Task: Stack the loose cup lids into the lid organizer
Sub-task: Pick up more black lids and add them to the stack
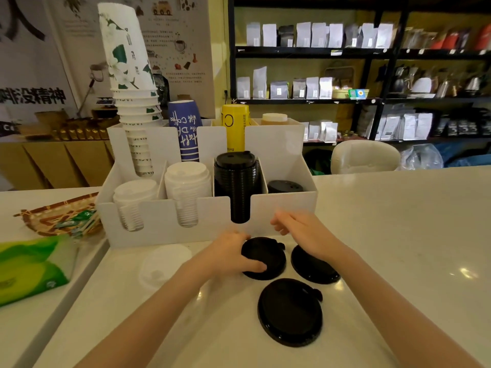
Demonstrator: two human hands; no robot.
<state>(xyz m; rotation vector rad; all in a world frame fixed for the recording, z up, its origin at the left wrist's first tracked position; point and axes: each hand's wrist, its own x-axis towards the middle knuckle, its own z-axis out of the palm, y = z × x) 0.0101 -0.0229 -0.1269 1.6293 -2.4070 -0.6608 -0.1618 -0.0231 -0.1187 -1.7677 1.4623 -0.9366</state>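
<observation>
Three black cup lids lie loose on the white counter in front of the white lid organizer (281, 208). My left hand (233, 252) grips the left edge of the far-left black lid (268, 257), fingers over its rim and thumb on top. My right hand (297, 229) hovers with curled, parted fingers above the right black lid (310, 269), holding nothing. The largest-looking black lid (289, 312) lies nearest me. A white lid (166, 264) rests flat to the left. In the organizer stand two white lid stacks, a tall black lid stack (237, 181), and a low black stack (284, 185).
Paper cup stacks (132, 83) rise from the organizer's back slots. A woven tray with green packets (61, 216) and a green tissue pack (32, 266) sit on the left. Shelves of bags line the back wall. Bare counter stretches to the right.
</observation>
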